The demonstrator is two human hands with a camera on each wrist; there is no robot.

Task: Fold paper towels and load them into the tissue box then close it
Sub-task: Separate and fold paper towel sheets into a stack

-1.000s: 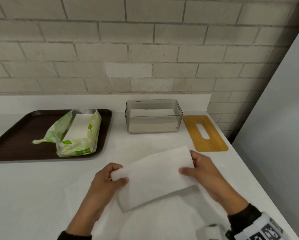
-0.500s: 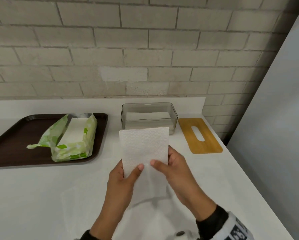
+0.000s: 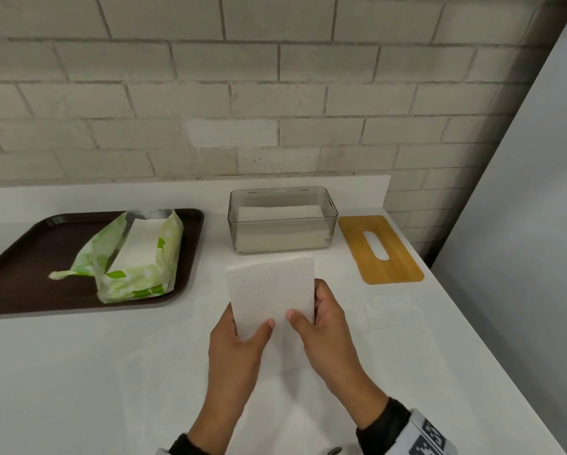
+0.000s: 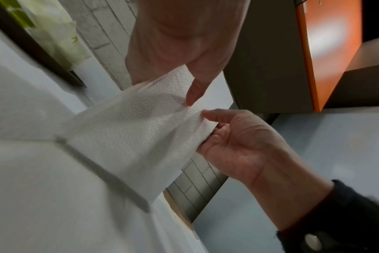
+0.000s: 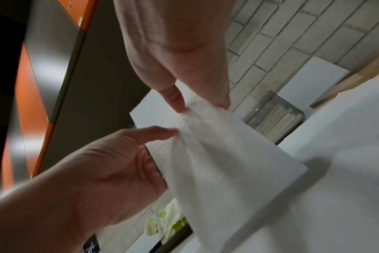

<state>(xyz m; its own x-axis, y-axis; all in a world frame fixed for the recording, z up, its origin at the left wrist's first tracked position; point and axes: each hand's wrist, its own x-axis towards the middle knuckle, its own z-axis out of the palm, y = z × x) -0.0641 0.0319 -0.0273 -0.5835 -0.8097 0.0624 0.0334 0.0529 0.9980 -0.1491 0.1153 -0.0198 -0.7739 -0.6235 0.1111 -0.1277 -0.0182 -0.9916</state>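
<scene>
A folded white paper towel (image 3: 270,290) is held upright above the white counter (image 3: 78,372), just in front of the tissue box. My left hand (image 3: 242,333) pinches its lower left part, thumb on the near face. My right hand (image 3: 318,316) pinches its right edge the same way, and the two thumbs almost meet. The wrist views show the towel (image 4: 136,130) (image 5: 216,154) gripped between thumbs and fingers. The clear tissue box (image 3: 282,221) stands open at the back with a low stack of towels inside. Its bamboo lid (image 3: 379,249) lies flat to the right.
A dark brown tray (image 3: 19,267) at the left holds an opened green-and-white pack of paper towels (image 3: 134,257). Faint loose white sheets (image 3: 177,372) lie on the counter under and beside my hands. A brick wall stands behind, and a grey panel bounds the right.
The towel has turned from lying crosswise to standing lengthwise. My hands have drawn close together on it and moved forward toward the tissue box.
</scene>
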